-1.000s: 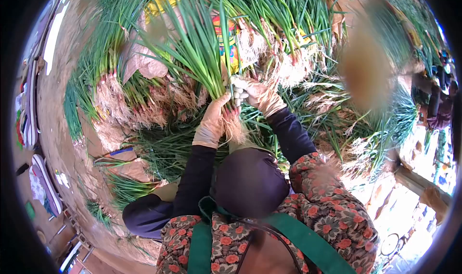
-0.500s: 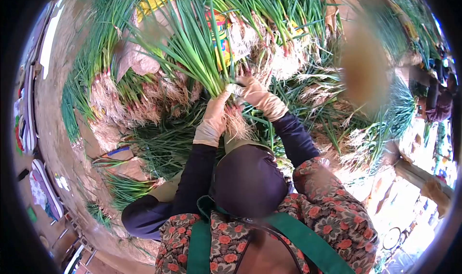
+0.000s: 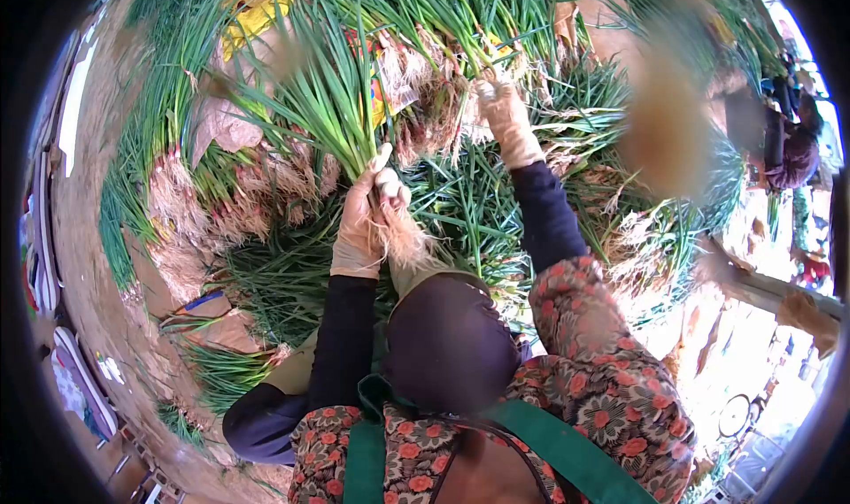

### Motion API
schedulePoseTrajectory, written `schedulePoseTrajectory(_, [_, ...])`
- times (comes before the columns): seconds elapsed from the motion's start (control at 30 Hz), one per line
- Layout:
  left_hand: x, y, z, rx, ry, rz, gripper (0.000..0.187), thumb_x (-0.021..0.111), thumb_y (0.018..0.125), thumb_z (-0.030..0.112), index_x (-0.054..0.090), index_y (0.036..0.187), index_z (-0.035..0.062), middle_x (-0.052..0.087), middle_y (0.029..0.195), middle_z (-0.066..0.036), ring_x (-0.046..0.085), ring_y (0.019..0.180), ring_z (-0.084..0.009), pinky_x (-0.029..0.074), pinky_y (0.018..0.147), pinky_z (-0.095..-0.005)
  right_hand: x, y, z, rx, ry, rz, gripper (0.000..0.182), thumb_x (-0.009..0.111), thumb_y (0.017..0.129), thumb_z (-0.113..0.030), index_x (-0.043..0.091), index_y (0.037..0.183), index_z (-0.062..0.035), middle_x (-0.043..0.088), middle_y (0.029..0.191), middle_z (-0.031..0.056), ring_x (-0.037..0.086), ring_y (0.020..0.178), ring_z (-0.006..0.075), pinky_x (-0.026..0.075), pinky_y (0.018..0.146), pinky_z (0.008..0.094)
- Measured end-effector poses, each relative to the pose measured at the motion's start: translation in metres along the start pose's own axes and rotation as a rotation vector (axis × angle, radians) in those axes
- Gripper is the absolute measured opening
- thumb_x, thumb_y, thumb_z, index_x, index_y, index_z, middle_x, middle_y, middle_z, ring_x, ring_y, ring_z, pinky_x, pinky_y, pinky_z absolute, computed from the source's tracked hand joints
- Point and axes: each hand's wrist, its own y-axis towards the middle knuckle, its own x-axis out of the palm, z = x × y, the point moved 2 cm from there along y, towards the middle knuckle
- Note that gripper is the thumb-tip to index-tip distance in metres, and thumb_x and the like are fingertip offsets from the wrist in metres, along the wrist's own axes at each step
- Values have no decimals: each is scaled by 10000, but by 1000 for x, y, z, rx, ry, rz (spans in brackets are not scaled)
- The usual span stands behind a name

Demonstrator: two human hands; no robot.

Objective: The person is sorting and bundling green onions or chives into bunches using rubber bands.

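My left hand (image 3: 365,207), in a pale glove, is closed around a bunch of green onions (image 3: 341,119) just above their roots. The long leaves fan out away from me, and the pale roots hang out below the fist. My right hand (image 3: 503,115), also gloved, reaches out to a large pile of green onions (image 3: 443,13). Its fingers are closed on stalks at the near side of that pile, just above the roots. How many stalks it grips is hidden.
More green onions (image 3: 181,185) lie in heaps at the left, roots toward me. Loose green leaves (image 3: 292,274) cover the ground between. A small bundle (image 3: 230,367) lies by my knee, near a blue-handled tool (image 3: 204,302). Another person (image 3: 792,146) is at the far right.
My right hand has left the bunch in my left hand and moved forward to the pile. My left hand, still holding its bunch, has shifted slightly left and down in view.
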Motion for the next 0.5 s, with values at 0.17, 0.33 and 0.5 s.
schedulePoseTrajectory(0.17, [6,-7,-9,150,252,94,434,562,886,164,431,1261,-12,518,1241,-166,504,1152,-284,444,945,-375,20,-92,-61,-233,-103,-226,279,616,862,-246,625,1043,-33,665,856,109,625,747,178,502,671,301])
schedulePoseTrajectory(0.33, [-22,-13,-9,79,401,339,253,580,883,176,556,1079,18,619,892,-58,585,754,-178,514,682,-301,42,-162,-43,-567,22,-712,286,562,896,-319,599,1056,-85,642,836,74,625,755,222,493,625,323])
schedulePoseTrajectory(0.5, [-33,-21,-23,61,222,234,164,562,895,174,544,994,44,608,865,-50,589,718,-179,532,688,-338,59,-128,-49,337,620,-835,413,519,910,-413,594,1097,-52,540,684,6,500,555,84,423,494,228])
